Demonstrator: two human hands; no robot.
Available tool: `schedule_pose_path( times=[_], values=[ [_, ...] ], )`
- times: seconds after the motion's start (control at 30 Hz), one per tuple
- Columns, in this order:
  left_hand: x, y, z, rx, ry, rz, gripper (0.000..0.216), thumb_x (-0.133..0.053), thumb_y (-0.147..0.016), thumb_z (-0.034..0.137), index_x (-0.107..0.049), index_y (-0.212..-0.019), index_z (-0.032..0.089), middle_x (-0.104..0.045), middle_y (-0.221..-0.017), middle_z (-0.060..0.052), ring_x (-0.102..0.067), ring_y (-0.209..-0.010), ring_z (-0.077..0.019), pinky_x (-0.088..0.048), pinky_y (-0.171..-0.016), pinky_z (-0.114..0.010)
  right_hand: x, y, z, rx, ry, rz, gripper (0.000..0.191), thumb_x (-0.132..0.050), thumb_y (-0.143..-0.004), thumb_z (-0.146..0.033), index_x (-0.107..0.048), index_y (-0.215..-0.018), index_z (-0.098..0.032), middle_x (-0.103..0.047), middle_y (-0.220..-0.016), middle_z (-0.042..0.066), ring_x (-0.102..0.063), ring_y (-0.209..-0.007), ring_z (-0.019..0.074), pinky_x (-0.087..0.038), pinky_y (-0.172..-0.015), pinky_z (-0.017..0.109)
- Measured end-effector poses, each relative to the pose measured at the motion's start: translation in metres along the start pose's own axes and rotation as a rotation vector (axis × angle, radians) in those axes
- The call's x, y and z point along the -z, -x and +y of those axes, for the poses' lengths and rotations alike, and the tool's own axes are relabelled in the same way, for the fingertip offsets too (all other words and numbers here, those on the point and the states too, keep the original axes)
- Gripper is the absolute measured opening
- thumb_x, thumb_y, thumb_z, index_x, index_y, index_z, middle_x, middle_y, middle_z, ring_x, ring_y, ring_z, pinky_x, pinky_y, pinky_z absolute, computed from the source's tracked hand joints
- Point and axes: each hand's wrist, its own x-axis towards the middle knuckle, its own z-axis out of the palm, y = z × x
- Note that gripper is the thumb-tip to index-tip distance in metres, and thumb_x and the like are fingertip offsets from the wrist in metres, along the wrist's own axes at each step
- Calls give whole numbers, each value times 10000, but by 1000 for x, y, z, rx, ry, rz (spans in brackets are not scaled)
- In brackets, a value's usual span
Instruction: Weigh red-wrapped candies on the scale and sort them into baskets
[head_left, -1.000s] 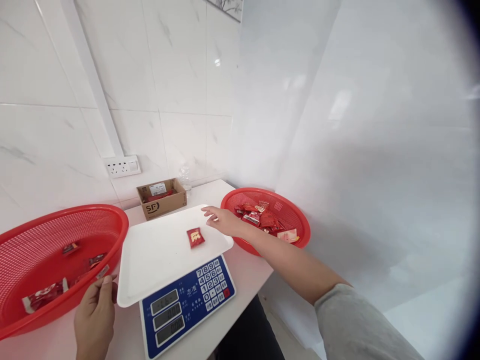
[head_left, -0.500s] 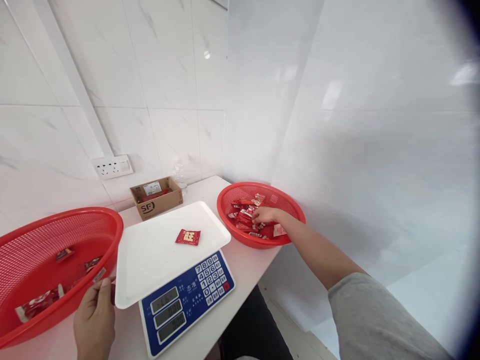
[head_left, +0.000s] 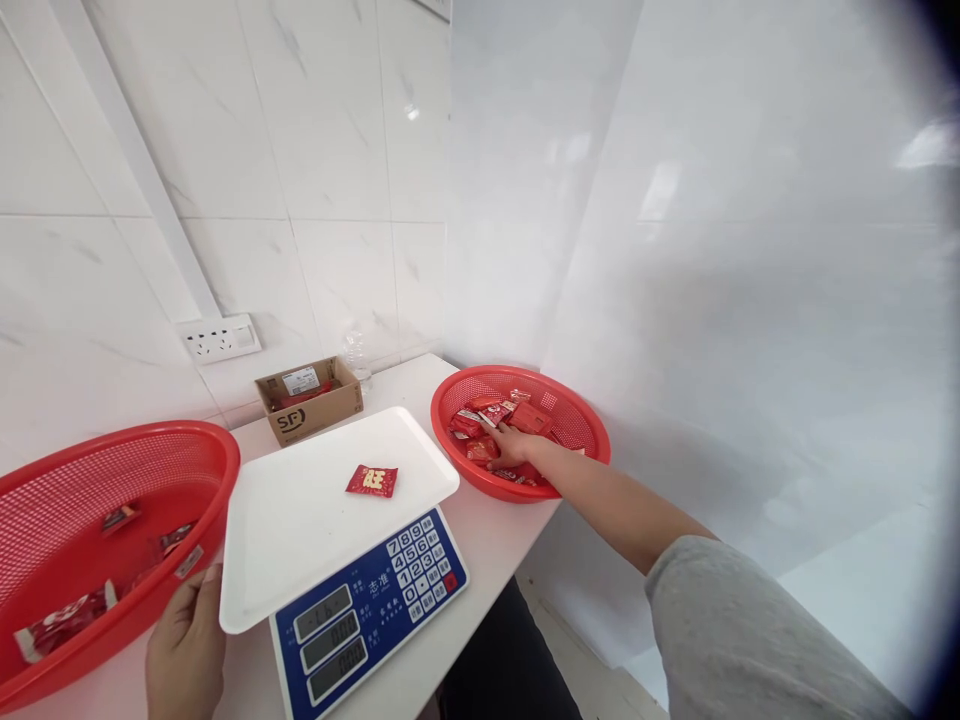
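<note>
My right hand point(head_left: 513, 446) reaches into the red basket point(head_left: 581, 455) on the right and rests among several red snack packets point(head_left: 486, 421); its fingers are curled on the packets, and what they grip is hidden. One red packet point(head_left: 372, 480) lies on the white pan point(head_left: 300, 510) of the blue scale point(head_left: 367, 620). My left hand point(head_left: 184, 650) lies on the counter beside the pan's left corner and touches the rim of the big red basket point(head_left: 90, 450), with fingers loosely bent and nothing in them.
The big left basket holds a few red packets point(head_left: 60, 618). A small cardboard box point(head_left: 309, 400) and a clear plastic bottle point(head_left: 358, 355) stand at the back by the tiled wall. A wall socket point(head_left: 219, 338) is above. The counter's edge drops off at the right.
My right hand left the scale pan, went right into the small basket and now digs among the packets. The packet stays on the pan. My left hand barely moved.
</note>
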Motion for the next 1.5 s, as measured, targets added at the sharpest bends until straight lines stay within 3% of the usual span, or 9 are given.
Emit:
schedule_pose_path(
  times=[0.13, 0.4, 0.6, 0.77, 1.27, 1.5],
  values=[
    [1, 4, 9, 80, 24, -52, 400, -455, -802, 496, -651, -1013, 218, -670, -1066, -93, -603, -988, -339, -479, -768, -455, 0, -4, 3, -40, 5, 0, 569, -592, -882, -358, -379, -1396, -241, -303, -1503, 102, -373, -1307, 334, -329, -1034, 596],
    [-2, -1, 5, 54, 69, -87, 367, -474, -759, 450, -651, -961, 200, -680, -1016, -93, -599, -983, -333, -485, -750, -420, 5, -5, 4, 9, 25, 46, 443, -587, -892, -317, -477, -1308, -213, -454, -1386, 99, -512, -1178, 274, -448, -951, 510],
    [-2, 0, 6, 88, 95, -100, 426, -474, -752, 470, -637, -1036, 198, -664, -1083, -111, -609, -979, -342, -504, -704, -416, 3, -5, 7, -15, 25, 12, 496, -592, -887, -319, -434, -1348, -227, -402, -1430, 104, -488, -1205, 290, -440, -960, 525],
    [-5, -4, -2, 75, 81, -102, 440, -469, -763, 497, -637, -1054, 213, -659, -1118, -110, -593, -1039, -351, -496, -764, -449, 2, -4, 10, -35, 1, -49, 590, -598, -880, -347, -358, -1409, -249, -299, -1504, 105, -398, -1290, 330, -377, -1009, 574],
    [-7, -11, -13, 29, 162, -168, 490, -553, -660, 509, -638, -1029, 197, -672, -1098, -106, -616, -984, -347, -517, -746, -423, 4, -4, 5, -39, -81, 12, 365, -578, -900, -313, -524, -1240, -192, -564, -1238, 85, -602, -1019, 217, -525, -841, 429],
    [-8, -10, -15, 2, 180, -157, 458, -569, -646, 470, -650, -1015, 210, -694, -1064, -90, -629, -970, -351, -528, -740, -437, 13, 4, 4, -3, -167, 59, 292, -560, -912, -307, -564, -1184, -200, -593, -1193, 75, -613, -979, 194, -529, -828, 399]
  ],
)
